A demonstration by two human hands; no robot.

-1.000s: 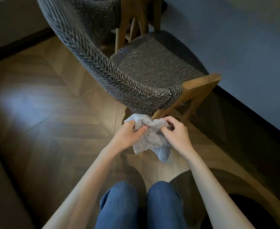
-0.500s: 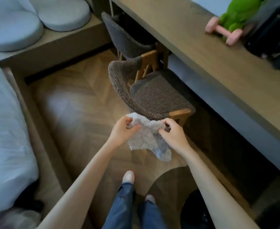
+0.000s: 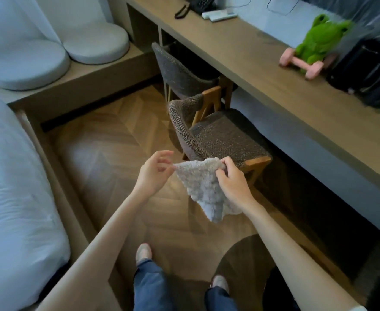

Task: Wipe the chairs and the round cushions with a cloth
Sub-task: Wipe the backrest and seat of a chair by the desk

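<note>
1. A white-sheeted bed (image 3: 9, 176) fills the left edge of the frame, and a long wooden desk (image 3: 263, 70) runs down the right from the top. A herringbone wood floor (image 3: 117, 142) lies between them.
2. Two pale round cushions (image 3: 27, 63) sit side by side on a wooden ledge (image 3: 108, 70) in the upper left, well apart from the person.
3. Two dark woven chairs stand at the desk. The near chair (image 3: 224, 133) sits at centre with its seat turned out. The far chair (image 3: 180, 72) is behind it, pushed part-way under the desk.
4. A fluffy grey cloth (image 3: 204, 187) hangs in the air at centre frame, just in front of the near chair's front corner and touching nothing but the hands.
5. The right hand (image 3: 233, 180) grips the cloth's upper right edge with curled fingers. The left hand (image 3: 153, 173) pinches the opposite corner between thumb and fingertip, its other fingers loosely spread.
6. A green frog plush (image 3: 321, 37) and a pink dumbbell (image 3: 296, 63) rest on the desk at upper right.
7. The step in hand appears to be spreading or refolding the cloth, with no surface under it yet. The next move likely calls for bunching the cloth in one hand and carrying it to a chair or up to the cushions.
</note>
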